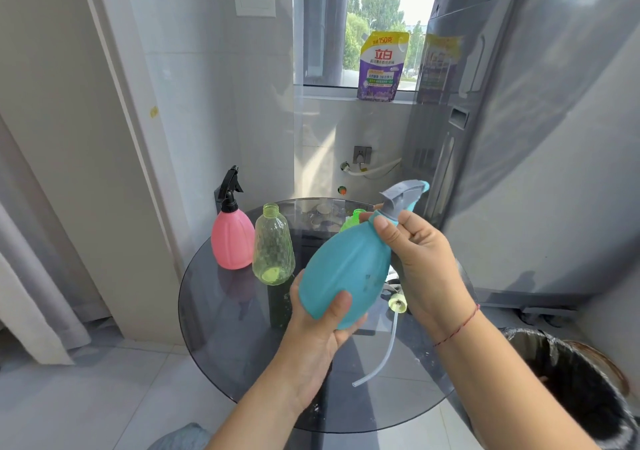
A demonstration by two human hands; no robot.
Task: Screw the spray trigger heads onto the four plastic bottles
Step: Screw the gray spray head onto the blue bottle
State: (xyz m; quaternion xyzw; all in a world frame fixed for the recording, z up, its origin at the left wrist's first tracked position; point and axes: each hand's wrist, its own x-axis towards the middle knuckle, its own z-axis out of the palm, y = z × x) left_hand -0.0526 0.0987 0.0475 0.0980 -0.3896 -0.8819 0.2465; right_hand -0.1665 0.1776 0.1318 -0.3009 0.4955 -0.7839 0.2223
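I hold a blue bottle tilted above the round glass table. My left hand grips its base. My right hand is closed around its neck, where a grey spray trigger head sits. A pink bottle with a black trigger head stands upright at the table's far left. Next to it stands a clear yellow-green bottle with an open neck. A bright green bottle is mostly hidden behind the blue one. A loose pale trigger head with a clear tube lies on the table under my right wrist.
A grey washing machine stands close on the right. A dark bin with a liner sits at the lower right. A purple detergent pouch rests on the windowsill. White wall and a curtain are at the left.
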